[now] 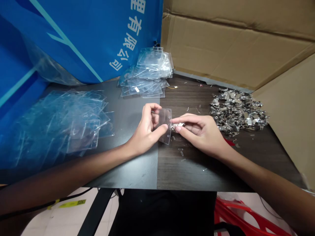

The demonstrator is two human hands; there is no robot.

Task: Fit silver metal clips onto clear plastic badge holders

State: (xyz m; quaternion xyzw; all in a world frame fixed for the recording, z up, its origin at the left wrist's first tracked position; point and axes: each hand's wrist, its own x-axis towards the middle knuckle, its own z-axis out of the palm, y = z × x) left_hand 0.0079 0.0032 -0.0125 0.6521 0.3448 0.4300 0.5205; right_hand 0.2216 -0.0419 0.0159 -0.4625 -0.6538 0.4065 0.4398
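My left hand point(147, 129) grips a transparent plastic badge holder point(164, 123) upright by its left side, with the thumb across its face. My right hand point(200, 131) pinches a small metal clip point(177, 125) between thumb and forefinger, right at the holder's right edge. Several punched holes show along that edge. A heap of metal clips point(237, 111) lies to the right of my right hand. Loose metal bits point(180, 152) are scattered on the dark wood-grain table point(137, 170) below my hands.
A stack of transparent holders point(145, 73) stands at the back, and a wider spread of them point(66, 127) lies at the left. A blue printed banner point(73, 32) and brown cardboard point(233, 42) rise behind the table. Something red point(236, 213) sits below the front edge.
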